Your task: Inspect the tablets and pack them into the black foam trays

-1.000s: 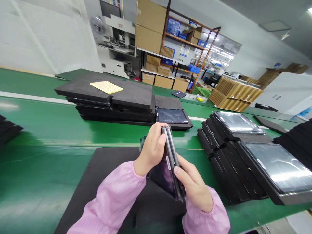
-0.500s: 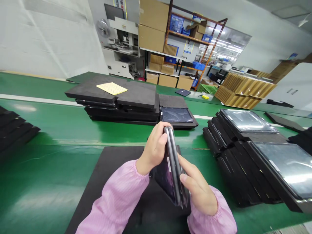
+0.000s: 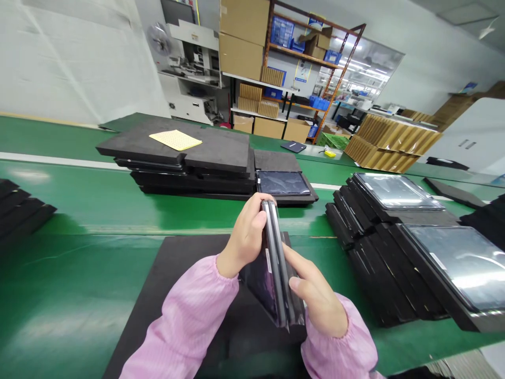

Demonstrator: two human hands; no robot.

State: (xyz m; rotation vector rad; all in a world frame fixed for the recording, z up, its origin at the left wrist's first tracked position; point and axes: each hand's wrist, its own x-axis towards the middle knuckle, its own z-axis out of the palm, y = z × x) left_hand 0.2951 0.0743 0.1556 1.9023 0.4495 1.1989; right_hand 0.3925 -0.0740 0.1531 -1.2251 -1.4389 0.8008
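Observation:
Two thin dark tablet-like panels stand on edge, face to face, between my hands in the head view. My left hand is closed round their far upper corner, thumb on the left face. My right hand grips the right side lower down, its thumb and fingers at the panels' edge. A small white label shows on the left panel. Beneath them a black foam sheet lies on the green bench.
Stacked black foam trays bearing a yellow sheet stand beyond my hands, beside a tray with a dark panel. More trays with shiny panels are piled at right. Dark foam pieces sit at far left.
The whole view has shifted slightly, so the surroundings appear a little further left and up. Both hands still hold the panels, which look slightly more upright.

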